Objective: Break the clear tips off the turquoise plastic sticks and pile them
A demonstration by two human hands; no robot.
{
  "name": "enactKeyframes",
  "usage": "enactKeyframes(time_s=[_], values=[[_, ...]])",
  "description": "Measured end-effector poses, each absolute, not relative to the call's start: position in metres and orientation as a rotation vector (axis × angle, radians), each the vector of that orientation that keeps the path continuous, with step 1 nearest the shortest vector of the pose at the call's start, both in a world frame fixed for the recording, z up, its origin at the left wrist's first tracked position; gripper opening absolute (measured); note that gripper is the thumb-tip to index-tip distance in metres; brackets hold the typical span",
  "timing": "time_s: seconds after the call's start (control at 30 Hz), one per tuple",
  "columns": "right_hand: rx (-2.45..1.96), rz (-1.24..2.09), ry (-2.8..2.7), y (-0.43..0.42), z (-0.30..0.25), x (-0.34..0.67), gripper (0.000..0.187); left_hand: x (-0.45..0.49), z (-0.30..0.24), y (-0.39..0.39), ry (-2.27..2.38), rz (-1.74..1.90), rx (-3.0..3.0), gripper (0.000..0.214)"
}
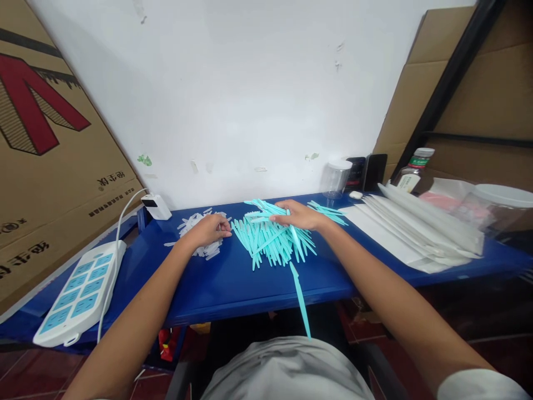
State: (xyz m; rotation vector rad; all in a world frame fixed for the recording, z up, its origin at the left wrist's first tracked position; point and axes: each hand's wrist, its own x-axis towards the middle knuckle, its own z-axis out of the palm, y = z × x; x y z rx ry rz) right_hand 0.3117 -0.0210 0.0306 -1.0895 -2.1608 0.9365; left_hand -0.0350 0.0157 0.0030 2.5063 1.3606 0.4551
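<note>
My right hand is closed around a few thin turquoise eyebrow razors, above a heap of the same razors on the blue table. To the left, my left hand hovers at a pile of small clear plastic caps, fingers curled towards the thumb; whatever they pinch, if anything, is too small to see. A single turquoise razor points towards my lap across the table's front edge. Behind my right wrist lies a smaller group of turquoise razors.
A white power strip and a small white device with a cable are at the left. White envelopes, a clear jar, a bottle and a lidded tub stand right. A large carton borders the left side.
</note>
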Motion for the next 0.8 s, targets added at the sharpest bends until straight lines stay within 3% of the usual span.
enactKeyframes(time_s=[0.8], values=[[-1.058,0.958,-2.151,-0.0138,0.0233,0.3159,0.037,-0.0353,-0.0018,0.0175,1.349,0.463,2.528,0.024]])
